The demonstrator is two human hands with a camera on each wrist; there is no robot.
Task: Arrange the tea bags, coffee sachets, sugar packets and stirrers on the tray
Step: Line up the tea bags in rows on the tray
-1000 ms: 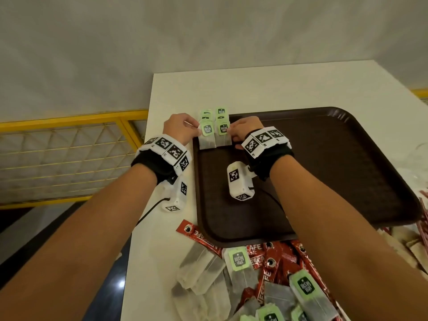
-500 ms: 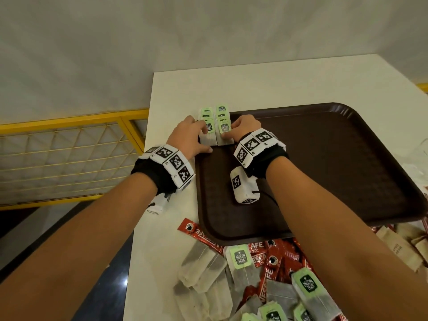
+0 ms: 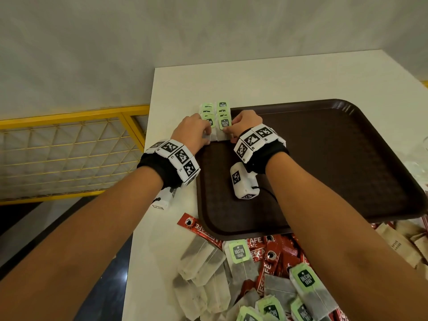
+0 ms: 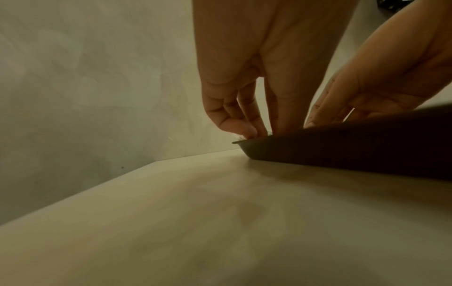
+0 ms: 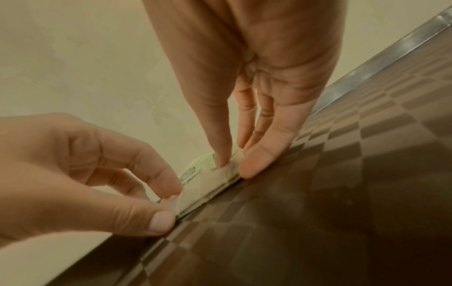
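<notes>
Two short rows of green-tagged tea bags (image 3: 223, 122) lie overlapped at the far left corner of the brown tray (image 3: 324, 170). My left hand (image 3: 207, 135) pinches the near corner of the left tea bag (image 5: 193, 191) between thumb and fingers (image 5: 171, 187). My right hand (image 3: 228, 133) presses the right tea bag's tag down with straight fingers (image 5: 221, 152). In the left wrist view my left hand (image 4: 249, 131) curls over the tray rim (image 4: 342, 147), which hides the bags.
A loose heap lies on the white table in front of the tray: tea bags (image 3: 240, 253), red coffee sachets (image 3: 271, 253) and brown sugar packets (image 3: 398, 246). The table's left edge drops beside a yellow railing (image 3: 69, 119). A wall stands behind.
My left hand has moved right from beside the tray onto the left tea bag. Both hands have settled on the near ends of the two rows.
</notes>
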